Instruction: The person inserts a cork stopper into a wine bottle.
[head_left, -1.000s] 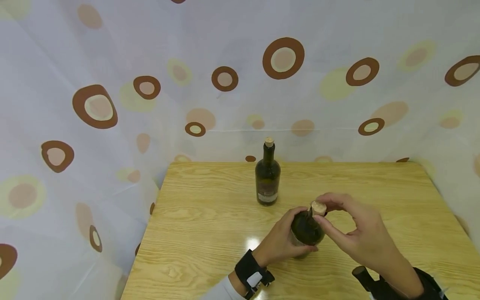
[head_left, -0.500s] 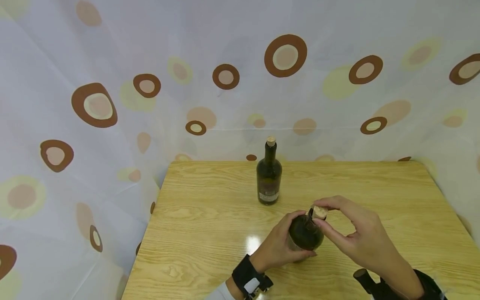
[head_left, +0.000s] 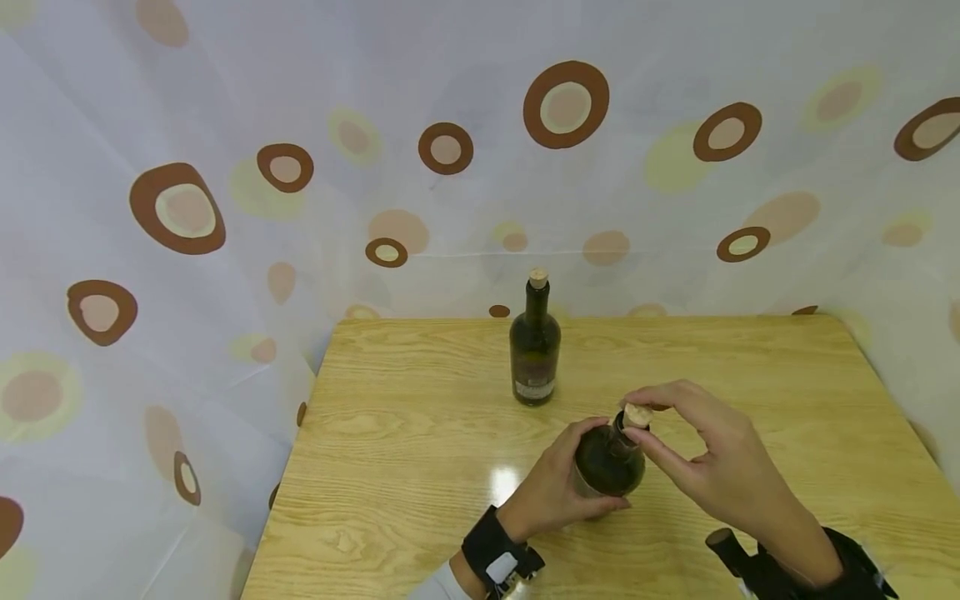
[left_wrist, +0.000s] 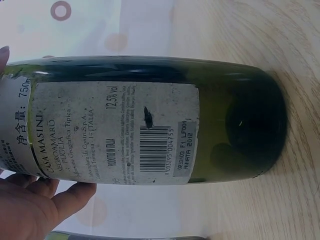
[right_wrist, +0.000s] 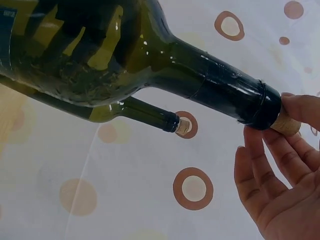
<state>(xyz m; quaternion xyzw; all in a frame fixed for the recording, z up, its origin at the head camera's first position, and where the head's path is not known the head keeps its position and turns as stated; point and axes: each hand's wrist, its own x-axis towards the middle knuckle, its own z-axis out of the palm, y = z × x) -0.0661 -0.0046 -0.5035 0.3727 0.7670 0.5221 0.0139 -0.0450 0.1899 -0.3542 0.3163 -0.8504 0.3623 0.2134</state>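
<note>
My left hand [head_left: 551, 487] grips a dark green glass wine bottle [head_left: 609, 468] around its body. The left wrist view shows its pale back label [left_wrist: 115, 132] with a barcode, and its base close to the wooden surface. With thumb and fingers, my right hand [head_left: 723, 462] pinches a cork [head_left: 638, 415] at the bottle's mouth. In the right wrist view the cork [right_wrist: 286, 124] sits partly in the neck [right_wrist: 225, 85], its outer end sticking out. Farther back a second wine bottle [head_left: 535, 350] stands upright with a cork [head_left: 538, 278] in its mouth.
Both bottles are on a light wooden table [head_left: 397, 417]. Behind and to the sides hangs a white curtain [head_left: 465, 92] with brown and yellow circles. A black strap with a device [head_left: 498, 550] is on the left wrist; another black mount [head_left: 731, 554] is at the right.
The held bottle and both hands have shifted only slightly, and more of the bottle's neck shows below the cork. The right hand keeps pinching the cork. The rear bottle stays where it was.
</note>
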